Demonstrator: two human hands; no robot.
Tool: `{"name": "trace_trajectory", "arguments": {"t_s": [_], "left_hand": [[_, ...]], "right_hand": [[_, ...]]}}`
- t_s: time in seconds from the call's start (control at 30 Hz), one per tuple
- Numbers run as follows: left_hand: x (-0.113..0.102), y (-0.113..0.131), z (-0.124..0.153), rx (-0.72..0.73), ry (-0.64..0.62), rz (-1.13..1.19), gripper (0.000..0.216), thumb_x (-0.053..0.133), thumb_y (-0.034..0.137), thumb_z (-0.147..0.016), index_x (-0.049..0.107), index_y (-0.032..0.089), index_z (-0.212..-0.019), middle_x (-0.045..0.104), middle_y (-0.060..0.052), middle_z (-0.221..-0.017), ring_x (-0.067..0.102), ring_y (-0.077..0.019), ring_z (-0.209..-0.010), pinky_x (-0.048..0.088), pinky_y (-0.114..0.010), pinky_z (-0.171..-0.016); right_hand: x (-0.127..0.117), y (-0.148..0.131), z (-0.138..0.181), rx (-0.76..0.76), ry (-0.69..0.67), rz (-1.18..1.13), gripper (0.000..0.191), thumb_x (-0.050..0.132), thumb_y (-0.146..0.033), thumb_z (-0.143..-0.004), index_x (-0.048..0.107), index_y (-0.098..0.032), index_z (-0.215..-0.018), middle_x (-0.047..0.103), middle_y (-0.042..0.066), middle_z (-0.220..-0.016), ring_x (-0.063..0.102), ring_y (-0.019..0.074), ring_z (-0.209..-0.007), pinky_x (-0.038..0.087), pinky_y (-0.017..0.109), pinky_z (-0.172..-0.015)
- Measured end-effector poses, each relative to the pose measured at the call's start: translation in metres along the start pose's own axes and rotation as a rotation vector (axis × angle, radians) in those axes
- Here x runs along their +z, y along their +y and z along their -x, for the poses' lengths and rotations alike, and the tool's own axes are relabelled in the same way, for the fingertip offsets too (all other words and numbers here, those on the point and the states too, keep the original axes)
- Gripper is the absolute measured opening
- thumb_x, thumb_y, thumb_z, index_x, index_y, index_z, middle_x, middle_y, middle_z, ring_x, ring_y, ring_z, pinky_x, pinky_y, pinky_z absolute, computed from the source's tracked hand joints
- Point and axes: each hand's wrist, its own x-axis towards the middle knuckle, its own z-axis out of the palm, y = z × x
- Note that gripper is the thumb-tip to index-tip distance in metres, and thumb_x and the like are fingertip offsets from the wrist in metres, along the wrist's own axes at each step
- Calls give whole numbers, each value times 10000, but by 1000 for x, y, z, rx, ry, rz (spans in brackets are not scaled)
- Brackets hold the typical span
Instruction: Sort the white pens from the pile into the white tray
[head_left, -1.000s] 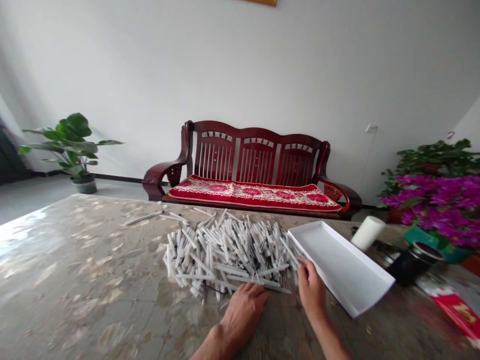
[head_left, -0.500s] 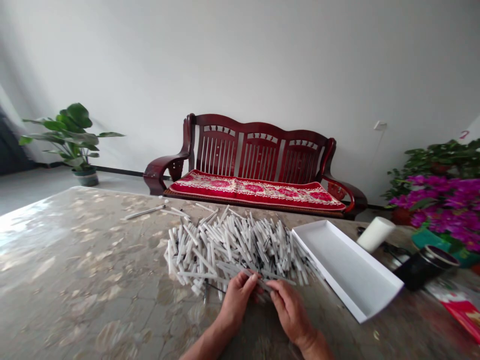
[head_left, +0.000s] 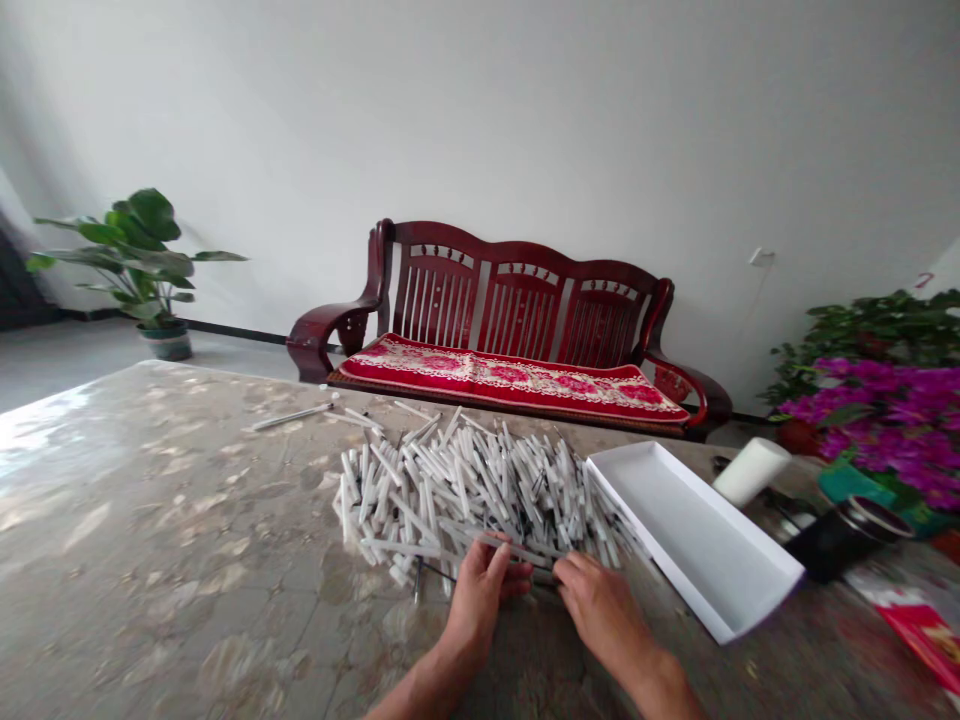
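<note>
A big heap of white pens lies in the middle of the marble-patterned table. My left hand and my right hand meet at the heap's near edge, fingers curled together round a white pen that spans between them. An empty shallow white box lies just right of the heap, close to my right hand.
A white roll, a dark jar and a red packet sit at the table's right. A few loose pens lie at the far left of the heap. A red wooden bench, a potted plant and purple flowers stand beyond.
My right hand left the white box's corner and came left to join my left hand. Both hands closed on a pen at the heap's near edge.
</note>
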Motion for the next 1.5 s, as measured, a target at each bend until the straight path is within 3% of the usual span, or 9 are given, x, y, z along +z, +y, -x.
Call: {"name": "trace_trajectory", "arguments": {"t_s": [0.27,0.4,0.53,0.63,0.77,0.83,0.93,1.27,1.5], "left_hand": [[1,1,-6,-12,-5,54,512,869,547,-581,604,178,-818,700,-8,-706,710,-177,-651,571,-267,-595],[0,2,-7,-30,-2,99,471,875,509,-616,601,182,-816,701,-6,-711,715,-172,-653,575,-257,-592],[0,4,-7,-35,8,149,418,876,453,-657,603,179,-816,680,2,-691,723,-178,-668,583,-254,-586],[2,7,-7,-54,30,185,325,844,378,-734,607,173,-816,689,-13,-710,728,-172,-680,588,-244,-594],[5,10,-7,-80,34,213,221,788,287,-814,606,162,-812,694,-30,-724,725,-157,-671,598,-238,-610],[5,11,-7,-85,34,219,197,772,263,-832,606,158,-811,690,-30,-718,720,-148,-659,601,-233,-608],[6,14,-5,-95,44,237,163,736,225,-863,605,150,-802,687,-35,-710,716,-140,-652,606,-227,-613],[9,20,0,-135,87,290,132,640,130,-913,609,132,-785,687,-47,-718,716,-131,-641,610,-211,-612],[8,18,2,-119,50,273,121,657,138,-905,615,133,-791,689,-45,-729,719,-135,-656,610,-214,-608]], "right_hand": [[-16,-31,-21,-70,-266,316,416,443,63,-851,737,-139,-1065,744,130,-1041,707,266,-979,503,306,-756],[-21,-33,-24,-112,-297,330,389,529,40,-792,721,-112,-1095,740,160,-1039,716,286,-953,503,308,-743],[-23,-8,-19,-35,-155,235,358,520,21,-773,708,-147,-1027,748,131,-972,731,255,-866,485,277,-710],[-21,16,-15,94,48,10,349,503,-31,-789,678,-193,-1045,751,86,-889,727,227,-784,481,266,-663],[-8,24,-12,320,360,-715,172,562,-311,-862,638,-214,-983,725,39,-793,707,222,-690,529,285,-590],[2,17,-11,392,458,-1079,282,601,-473,-860,621,-208,-957,716,35,-805,709,225,-688,563,301,-575],[14,5,-9,458,560,-1342,402,677,-560,-808,620,-198,-972,725,48,-879,726,244,-771,607,335,-642],[25,-10,-7,508,693,-1466,394,701,-562,-796,627,-208,-953,725,62,-912,723,255,-796,618,392,-701],[20,-8,-3,443,713,-1323,367,598,-567,-872,648,-211,-944,720,79,-981,696,249,-878,592,388,-771]]}}
